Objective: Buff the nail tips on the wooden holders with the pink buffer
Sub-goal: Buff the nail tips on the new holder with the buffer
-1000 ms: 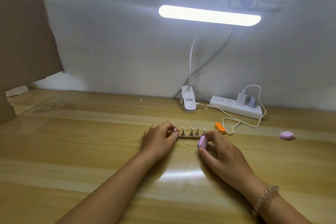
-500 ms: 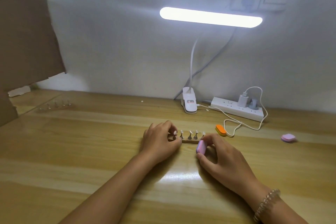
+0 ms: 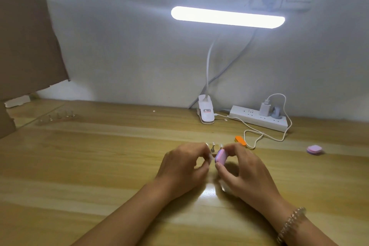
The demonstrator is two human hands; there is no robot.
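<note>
Pink buffer (image 3: 221, 157) between hands (image 3: 183, 168) (image 3: 246, 172)

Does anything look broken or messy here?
Only small things. The cardboard at the left has a torn, ragged lower edge, and the white charger cable sprawls in loose loops across the table beside the orange block. Nothing looks spilled.

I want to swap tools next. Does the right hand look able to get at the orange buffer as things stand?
Probably yes: the orange buffer lies just beyond the right hand, nothing between them, a white cable beside it. That hand is busy gripping the pink buffer, though.
</note>
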